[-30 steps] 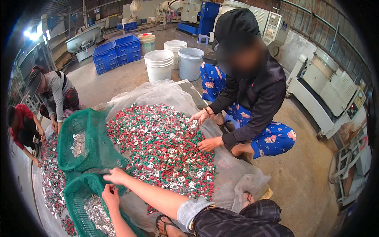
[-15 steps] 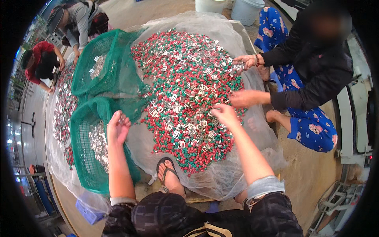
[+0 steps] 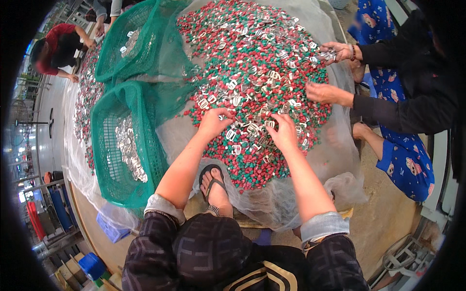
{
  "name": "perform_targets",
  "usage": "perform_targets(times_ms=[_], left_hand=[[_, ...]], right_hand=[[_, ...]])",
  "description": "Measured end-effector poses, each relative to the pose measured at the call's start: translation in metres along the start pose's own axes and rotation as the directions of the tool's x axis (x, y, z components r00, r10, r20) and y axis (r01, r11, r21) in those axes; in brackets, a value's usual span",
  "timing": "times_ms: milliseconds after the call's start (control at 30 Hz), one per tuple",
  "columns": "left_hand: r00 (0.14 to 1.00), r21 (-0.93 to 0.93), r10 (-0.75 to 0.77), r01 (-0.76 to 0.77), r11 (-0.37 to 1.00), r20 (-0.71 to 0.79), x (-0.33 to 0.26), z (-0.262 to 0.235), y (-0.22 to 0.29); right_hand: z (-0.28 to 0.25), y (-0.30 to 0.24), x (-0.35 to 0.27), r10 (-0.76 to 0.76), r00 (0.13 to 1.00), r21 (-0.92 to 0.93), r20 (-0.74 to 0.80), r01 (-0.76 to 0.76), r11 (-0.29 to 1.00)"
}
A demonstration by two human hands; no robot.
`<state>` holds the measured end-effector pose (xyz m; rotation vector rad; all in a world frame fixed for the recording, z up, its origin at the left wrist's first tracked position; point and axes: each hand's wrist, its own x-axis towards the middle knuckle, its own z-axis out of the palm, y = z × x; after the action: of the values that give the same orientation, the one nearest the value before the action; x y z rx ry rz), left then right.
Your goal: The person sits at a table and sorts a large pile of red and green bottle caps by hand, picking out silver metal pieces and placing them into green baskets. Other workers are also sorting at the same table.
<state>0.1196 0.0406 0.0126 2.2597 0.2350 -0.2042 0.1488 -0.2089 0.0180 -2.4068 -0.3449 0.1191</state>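
Left fingers [image 3: 222, 111] now over pebbly pellets [image 3: 247, 180], away from latticed basket [image 3: 105, 162].

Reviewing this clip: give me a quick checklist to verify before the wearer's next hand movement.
1. Left hand at the red-and-green pile: ok.
2. Right hand at the pile: ok.
3. Either hand's grip on a metal piece: cannot tell.
4. Co-worker's nearer hand apart from the right hand: ok.
5. Nearer green basket upright, metal pieces inside: ok.

Glossy metal-looking buckles [image 3: 231, 134]; matt pellets [image 3: 248, 180]; latticed plastic basket [image 3: 108, 160].
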Motion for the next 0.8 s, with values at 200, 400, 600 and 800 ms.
perform_targets(times_ms=[200,400,600,800], left_hand=[[0.998,0.294,-0.005,-0.012,0.956,0.057,-0.044,0.01,0.0],[0.954,0.193,-0.128,0.076,0.978,0.271,-0.056,-0.001,-0.027],[0.99,0.299,-0.14,0.136,0.945,-0.009,-0.041,-0.018,-0.005],[0.999,0.314,0.028,-0.041,0.949,0.044,-0.041,0.008,0.022]], right_hand=[[0.019,-0.012,-0.011,0.047,0.998,-0.245,0.05,-0.033,0.969],[0.016,-0.005,-0.024,0.308,0.941,-0.084,0.139,-0.299,0.951],[0.011,-0.015,-0.028,0.21,0.97,-0.121,0.122,-0.195,0.973],[0.014,-0.002,-0.027,0.271,0.954,-0.175,0.125,-0.248,0.953]])
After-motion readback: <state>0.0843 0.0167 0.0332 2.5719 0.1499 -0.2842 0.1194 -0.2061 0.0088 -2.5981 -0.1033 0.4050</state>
